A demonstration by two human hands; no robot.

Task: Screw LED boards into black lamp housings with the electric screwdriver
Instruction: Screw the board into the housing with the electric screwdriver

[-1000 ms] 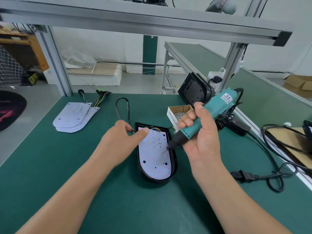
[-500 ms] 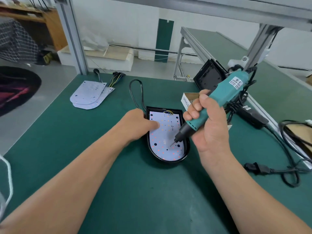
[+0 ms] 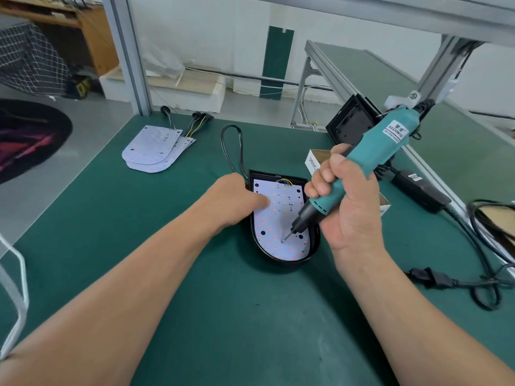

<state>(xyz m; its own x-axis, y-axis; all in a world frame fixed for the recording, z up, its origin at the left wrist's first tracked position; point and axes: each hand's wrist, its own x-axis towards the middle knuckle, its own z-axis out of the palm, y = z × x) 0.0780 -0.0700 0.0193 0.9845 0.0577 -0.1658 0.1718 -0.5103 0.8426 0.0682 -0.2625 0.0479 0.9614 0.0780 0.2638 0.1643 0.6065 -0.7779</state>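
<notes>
- the led board (image 3: 278, 218) lies flat inside the black lamp housing (image 3: 281, 264), which sits on the green table (image 3: 167, 246) between the two forearms.
- the left hand (image 3: 237, 201) rests at the housing's left rim, with one outstretched finger pressing down on the board's upper left; it grips nothing.
- the right hand (image 3: 345, 207) is wrapped around the teal electric screwdriver (image 3: 373, 151) in a fist-like grasp, tool tilted, with the bit tip (image 3: 287, 236) down on the board's lower middle.
- the board looks thin, light and stiff, and likely shifts in its seat until it is screwed down, so pressing on bare patches between the small leds seems the safest hold.
- the housing looks like a light, smooth shell that could slide on the mat under the driver's push; bracing its rim seems wise.
- the driver's cord trails off to the right and may tug on the tool.
- spare boards (image 3: 153, 149) lie stacked far left; a screw box (image 3: 315, 160) sits behind the right hand.
</notes>
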